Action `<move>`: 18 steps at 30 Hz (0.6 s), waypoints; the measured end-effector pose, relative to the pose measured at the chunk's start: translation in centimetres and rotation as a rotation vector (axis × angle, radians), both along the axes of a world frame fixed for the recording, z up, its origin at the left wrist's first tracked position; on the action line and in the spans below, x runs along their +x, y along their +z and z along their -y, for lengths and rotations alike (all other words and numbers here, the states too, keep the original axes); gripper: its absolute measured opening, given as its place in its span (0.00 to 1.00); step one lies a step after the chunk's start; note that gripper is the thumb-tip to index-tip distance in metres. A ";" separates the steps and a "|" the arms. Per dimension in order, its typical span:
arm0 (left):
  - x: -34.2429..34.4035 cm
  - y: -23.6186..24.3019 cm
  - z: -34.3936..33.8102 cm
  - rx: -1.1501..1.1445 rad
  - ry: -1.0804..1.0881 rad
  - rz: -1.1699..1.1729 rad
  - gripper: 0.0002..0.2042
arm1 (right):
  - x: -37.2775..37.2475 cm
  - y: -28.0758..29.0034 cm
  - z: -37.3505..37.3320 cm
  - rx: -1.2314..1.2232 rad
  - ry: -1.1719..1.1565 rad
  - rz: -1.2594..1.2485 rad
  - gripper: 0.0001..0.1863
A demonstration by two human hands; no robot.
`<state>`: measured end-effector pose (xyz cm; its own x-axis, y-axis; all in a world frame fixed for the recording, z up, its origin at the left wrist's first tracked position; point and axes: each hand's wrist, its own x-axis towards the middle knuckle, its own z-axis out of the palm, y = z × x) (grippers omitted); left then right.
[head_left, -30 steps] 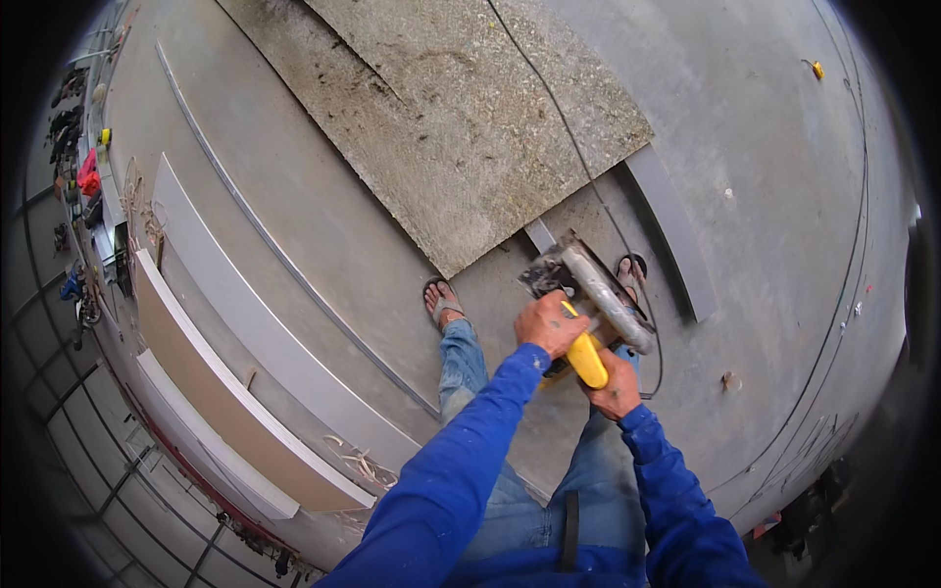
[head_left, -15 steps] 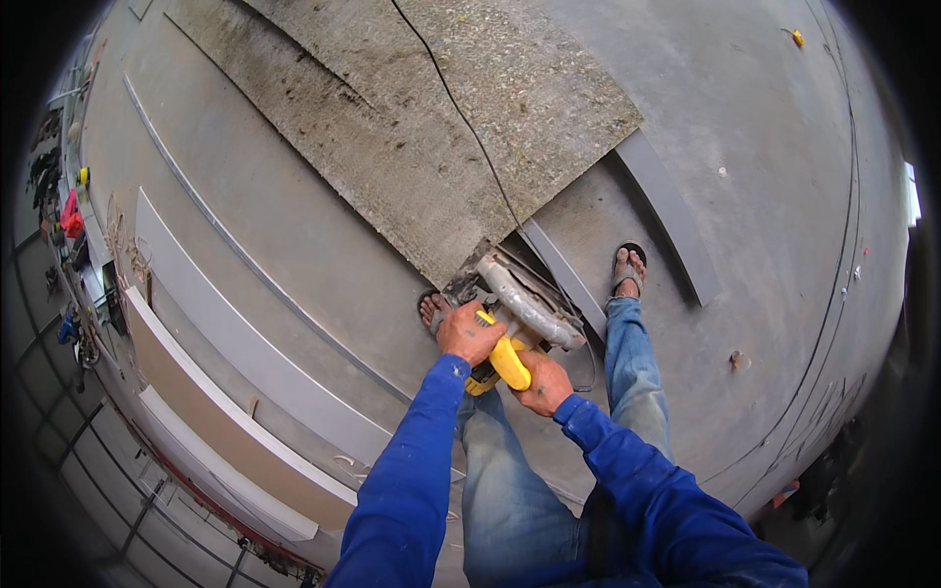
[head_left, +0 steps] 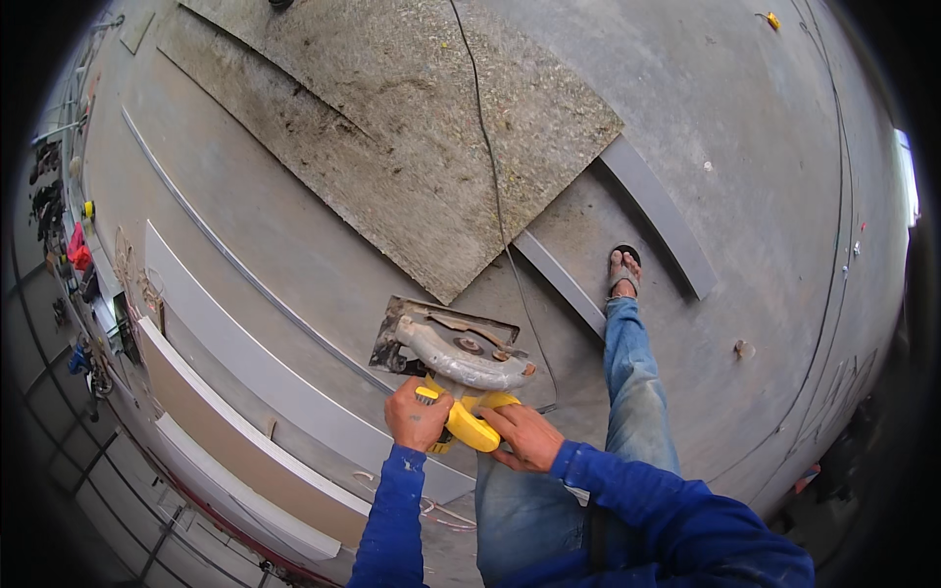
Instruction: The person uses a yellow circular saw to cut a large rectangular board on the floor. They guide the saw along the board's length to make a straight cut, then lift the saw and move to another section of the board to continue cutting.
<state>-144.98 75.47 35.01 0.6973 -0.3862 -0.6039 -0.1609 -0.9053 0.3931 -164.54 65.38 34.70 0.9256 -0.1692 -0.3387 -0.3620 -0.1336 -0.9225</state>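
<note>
A smooth grey concrete floor [head_left: 765, 245] spreads out beyond and around both hands. Ahead of them lies a large rough speckled board [head_left: 441, 147], brown-grey and rectangular, its near corner pointing back towards the hands. To the left of the left hand, a long pale-grey flat panel [head_left: 265, 370] and a long tan panel with a white edge [head_left: 235, 421] lie side by side, the tan one farther out. A thin straight metal strip [head_left: 225, 251] runs ahead and left of that hand. Ahead and right of the right hand, two narrow grey flat strips stick out from the board's near edge: a nearer strip [head_left: 559, 282] and a farther strip [head_left: 657, 216]. A sandalled foot [head_left: 624, 269] stands between their outer ends.

The yellow-and-black circular saw [head_left: 461, 363], with a scuffed metal guard and flat base plate, is in both hands, its guard and plate just ahead of them, short of the board. The left hand [head_left: 417, 414] is curled closely round the handle's left end; the right hand [head_left: 527, 436] has its fingers bent over the yellow handle's right side, the palm hidden. A thin black cord [head_left: 490, 152] crosses the board and comes down just ahead of the right hand.
</note>
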 end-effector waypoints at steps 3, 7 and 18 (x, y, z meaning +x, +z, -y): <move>0.6 2.5 -0.9 -0.006 0.051 0.031 0.11 | -2.7 0.5 3.1 -0.106 -0.119 0.000 0.24; 1.3 6.8 -2.5 0.042 0.187 0.015 0.10 | -3.0 -9.4 8.0 -0.035 -0.623 -0.459 0.22; 1.3 14.3 -9.6 -0.014 0.302 0.159 0.08 | 8.9 -25.9 9.1 1.393 -1.219 -0.389 0.14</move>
